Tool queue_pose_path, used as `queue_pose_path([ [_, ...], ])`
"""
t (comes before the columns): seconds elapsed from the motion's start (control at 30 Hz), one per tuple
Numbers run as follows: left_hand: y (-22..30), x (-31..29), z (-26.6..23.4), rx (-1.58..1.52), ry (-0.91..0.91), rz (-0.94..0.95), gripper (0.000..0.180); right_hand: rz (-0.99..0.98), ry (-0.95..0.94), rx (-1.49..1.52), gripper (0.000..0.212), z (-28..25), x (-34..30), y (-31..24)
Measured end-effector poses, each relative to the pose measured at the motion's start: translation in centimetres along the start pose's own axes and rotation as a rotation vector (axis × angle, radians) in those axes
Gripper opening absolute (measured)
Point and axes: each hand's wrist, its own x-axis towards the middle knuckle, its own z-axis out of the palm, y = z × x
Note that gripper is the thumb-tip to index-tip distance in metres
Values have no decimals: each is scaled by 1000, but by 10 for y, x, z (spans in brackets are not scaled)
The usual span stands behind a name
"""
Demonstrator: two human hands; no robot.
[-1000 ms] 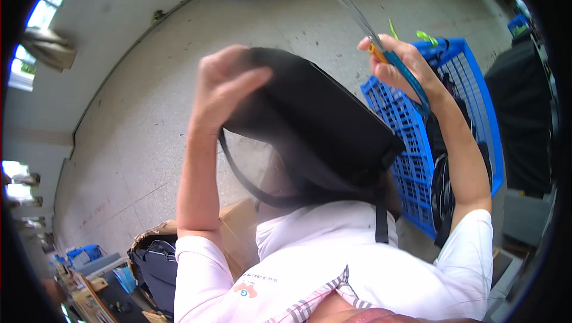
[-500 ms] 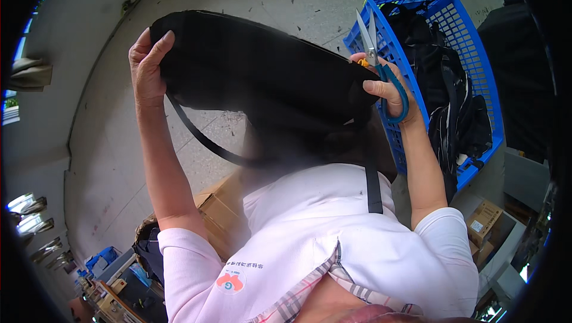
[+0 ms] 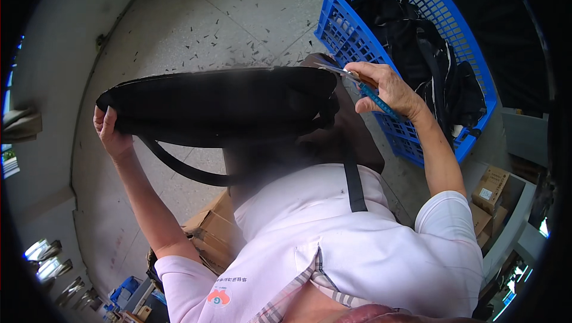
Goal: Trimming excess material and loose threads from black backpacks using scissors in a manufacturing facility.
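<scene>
A black fabric bag (image 3: 220, 108) stretches across in front of me, its long raw edge on the far side. My left hand (image 3: 112, 133) pinches its left end between thumb and fingers. From its near side hangs a curved black strap (image 3: 185, 171), and a flat black strap (image 3: 354, 186) lies over my white shirt. My right hand (image 3: 393, 91) is closed around blue-handled scissors (image 3: 378, 103), just beyond the bag's right end. Their blades point left toward that end; whether they touch the fabric I cannot tell.
A blue slatted crate (image 3: 338, 24) full of black bags (image 3: 417, 43) stands on the right. Dark scraps (image 3: 250, 44) litter the floor beyond the bag. An opened cardboard box (image 3: 208, 231) is at my left side, and smaller cartons (image 3: 491, 189) sit at the right.
The bag has come down toward me and shifted left. My right hand has let go of its right end and turned, so the scissors that pointed upward now point left.
</scene>
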Motion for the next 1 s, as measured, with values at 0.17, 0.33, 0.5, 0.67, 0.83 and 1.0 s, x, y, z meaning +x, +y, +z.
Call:
queue_pose_path([
  [0.17,0,0,-1,-5,6,-15,21,39,-98,4,93,-6,5,-3],
  [0.33,-1,4,5,4,14,-33,21,10,-128,-32,88,-13,7,-1],
  [0.5,-7,13,5,10,18,-45,21,-2,-149,-51,80,-23,7,2],
  [0.67,21,-6,11,261,76,-100,26,-111,-151,10,61,-8,27,-4],
  [0.83,40,-29,47,518,62,-89,21,12,208,537,51,-8,7,52],
  [1.0,158,-169,29,704,920,236,23,44,176,621,36,-6,48,68],
])
